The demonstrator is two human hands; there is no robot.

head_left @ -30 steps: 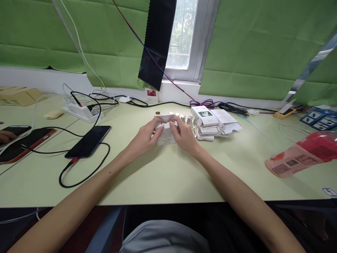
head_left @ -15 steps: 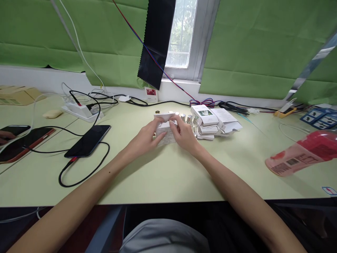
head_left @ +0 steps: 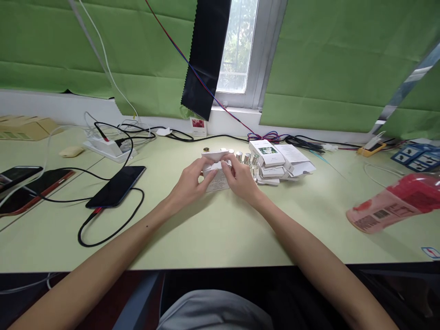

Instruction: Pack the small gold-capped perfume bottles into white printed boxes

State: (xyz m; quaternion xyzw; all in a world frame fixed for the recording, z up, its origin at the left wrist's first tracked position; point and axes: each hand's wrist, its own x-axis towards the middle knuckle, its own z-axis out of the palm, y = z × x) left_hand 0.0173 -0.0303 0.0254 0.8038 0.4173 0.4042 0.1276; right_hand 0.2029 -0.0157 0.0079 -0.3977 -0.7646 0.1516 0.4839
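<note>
Both hands hold a small white cardboard box (head_left: 218, 181) with fine print on its near face. My left hand (head_left: 193, 179) grips the box's left side, thumb along the front. My right hand (head_left: 239, 176) closes on its right side, with fingers at the top edge. A flap stands raised at the back of the opening; the inside of the box is hidden. Just behind and right of my right hand stand several small glass bottles (head_left: 255, 167) with silver caps. Beside them lies a pile of flattened white boxes (head_left: 270, 158). A small gold-topped item (head_left: 206, 150) sits behind the box.
A charging phone (head_left: 117, 187) and its black cable lie on the left, near more phones (head_left: 37, 188) and a white power strip (head_left: 108, 146). A pink-red bottle (head_left: 392, 201) lies at the right. Coiled wires (head_left: 304, 142) run along the wall.
The view has shifted slightly. Both hands keep hold of the box with almost the same grip. A person's fingers on the phone at far left are gone from view.
</note>
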